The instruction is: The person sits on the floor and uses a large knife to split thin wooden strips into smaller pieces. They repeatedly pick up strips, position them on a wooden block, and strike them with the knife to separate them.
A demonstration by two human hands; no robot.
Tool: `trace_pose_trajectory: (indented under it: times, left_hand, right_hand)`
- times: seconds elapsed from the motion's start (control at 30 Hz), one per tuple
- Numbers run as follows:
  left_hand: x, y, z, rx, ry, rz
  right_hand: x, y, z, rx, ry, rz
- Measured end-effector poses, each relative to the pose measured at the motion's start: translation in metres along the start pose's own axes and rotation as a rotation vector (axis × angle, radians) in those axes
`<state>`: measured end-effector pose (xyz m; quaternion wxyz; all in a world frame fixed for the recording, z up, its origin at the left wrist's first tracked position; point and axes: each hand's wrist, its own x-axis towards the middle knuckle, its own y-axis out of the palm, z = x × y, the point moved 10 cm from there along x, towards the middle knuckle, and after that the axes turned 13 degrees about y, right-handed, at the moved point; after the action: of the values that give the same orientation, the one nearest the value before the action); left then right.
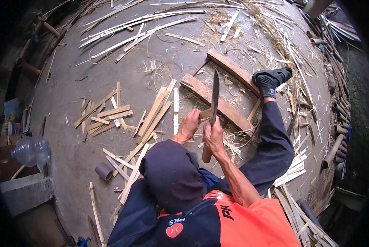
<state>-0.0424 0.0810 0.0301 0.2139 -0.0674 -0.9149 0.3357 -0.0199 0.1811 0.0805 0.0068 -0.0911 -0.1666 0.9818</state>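
My right hand (pixel 213 136) grips the wooden handle (pixel 207 154) of a large knife, like a machete. Its long dark blade (pixel 215 92) points away from me, edge-on in this view. Between the fingers of my left hand (pixel 188 125) is a short flat bamboo piece (pixel 205 114). That piece meets the blade just above my right fist; whether the edge bites into it I cannot tell. Both hands are close together, at the near side of a reddish wooden beam (pixel 221 106). Several longer bamboo slats (pixel 155 111) lie left of my left hand.
A second beam (pixel 233 71) lies farther off, by my sandalled foot (pixel 271 80). Short bamboo pieces (pixel 104 115) are piled at left, near a brown tube section (pixel 104 170). Long strips (pixel 143 20) and shavings litter the far floor. A clear plastic jug (pixel 31 150) is at far left.
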Motion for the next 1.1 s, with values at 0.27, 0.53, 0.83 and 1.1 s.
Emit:
trace_pose_trajectory:
  times: [0.27,0.53,0.83,1.1]
  left_hand:
    - [-0.001,-0.008,-0.005,-0.014,0.018,-0.036]
    - [-0.003,-0.005,0.001,-0.01,0.02,0.022]
    - [0.005,-0.009,0.004,-0.024,0.121,0.052]
    - [-0.034,0.014,0.025,-0.134,-0.098,0.177]
  right_hand:
    - [-0.006,0.004,0.005,-0.111,-0.079,0.001]
    - [-0.002,0.007,0.027,-0.299,0.152,0.299]
    - [-0.016,0.004,0.06,-0.332,0.054,0.266]
    - [0.001,0.016,0.01,-0.413,0.039,0.27]
